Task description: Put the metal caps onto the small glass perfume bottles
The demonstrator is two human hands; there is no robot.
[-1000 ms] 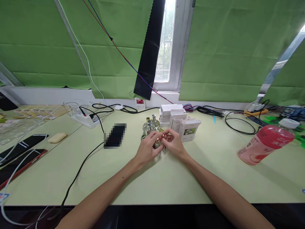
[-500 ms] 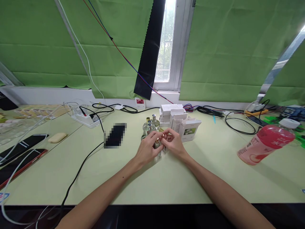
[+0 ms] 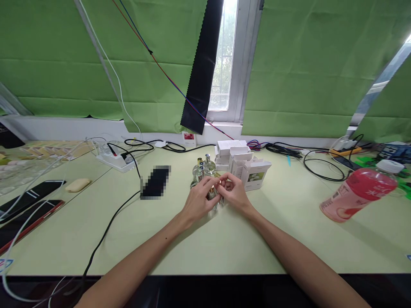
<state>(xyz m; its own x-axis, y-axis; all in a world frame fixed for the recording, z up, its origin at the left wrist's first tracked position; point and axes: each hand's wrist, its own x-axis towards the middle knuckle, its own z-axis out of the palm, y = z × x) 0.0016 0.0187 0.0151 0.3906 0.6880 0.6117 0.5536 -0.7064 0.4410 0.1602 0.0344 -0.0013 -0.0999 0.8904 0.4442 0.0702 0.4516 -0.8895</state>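
Left hand wrapped around a small glass bottle at mid worktop; right hand pinching its gold cap in a narrow grip. More glass bottles just beyond; white boxes near, far right.

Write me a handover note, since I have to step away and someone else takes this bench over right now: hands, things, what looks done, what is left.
Left hand: closed around a small glass bottle standing on the table.
Right hand: fingertips pinch at the gold top of that bottle; whether the top is seated or loose cannot be told.
Nearby: more glass bottles stand just behind the hands; a cluster of white boxes, some with flaps open, sits to their right.
Done: nothing shows as boxed.
Left, as it looks: the top in hand, then likely the bottles and boxes.
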